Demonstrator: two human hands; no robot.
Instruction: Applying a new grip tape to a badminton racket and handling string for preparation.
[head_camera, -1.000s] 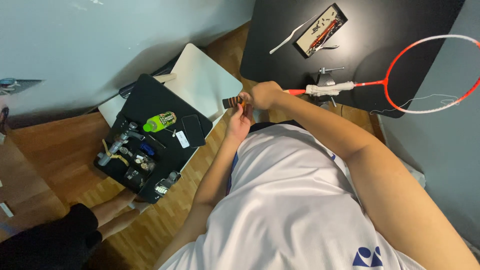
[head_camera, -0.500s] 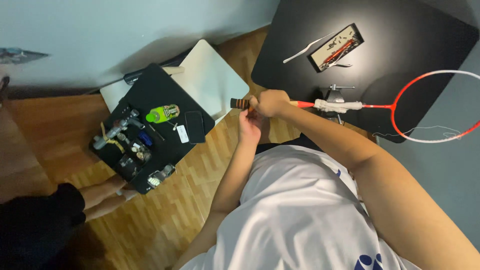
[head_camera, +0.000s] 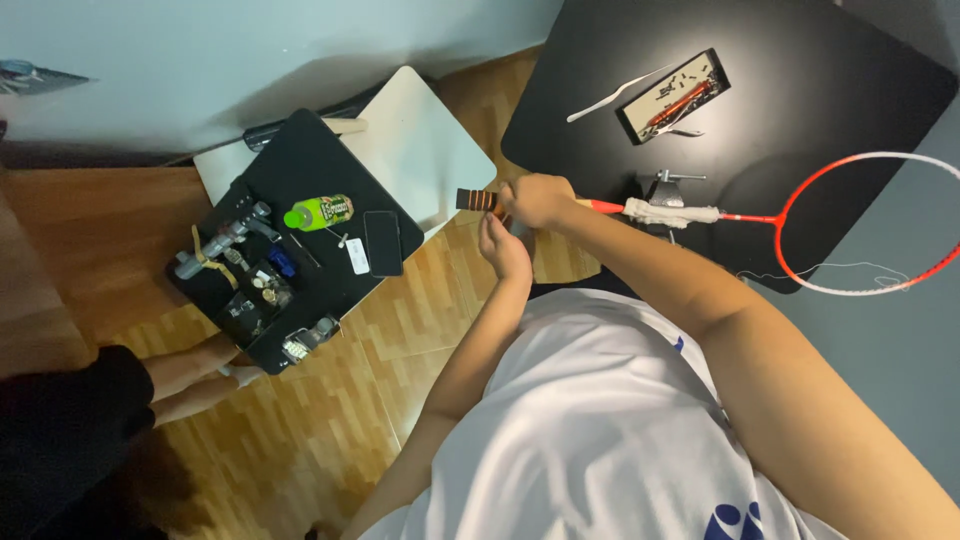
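Hands meet at the upper middle of the frame on the red-framed badminton racket, whose orange-and-black banded handle juts left past the black round table. The right hand is closed around the handle; the left hand, just beneath, looks loosely curled, its grip unclear. Judging by this, a firm right-hand hold and steady handle would serve best. Both forearms reach forward, elbows bent.
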